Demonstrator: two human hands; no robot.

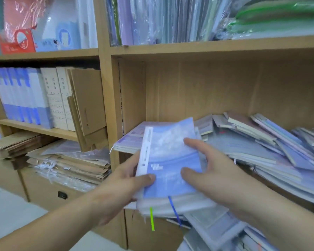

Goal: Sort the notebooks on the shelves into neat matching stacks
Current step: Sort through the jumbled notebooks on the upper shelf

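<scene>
The left hand (123, 180) pinches the blue plastic-wrapped notebook (169, 160) at its left edge, the right hand (216, 171) grasps its right; both grips should square it before stacking.

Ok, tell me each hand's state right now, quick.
Left hand: grips the blue notebook by its left edge, thumb on the cover.
Right hand: holds the same notebook's right side, thumb on top.
</scene>
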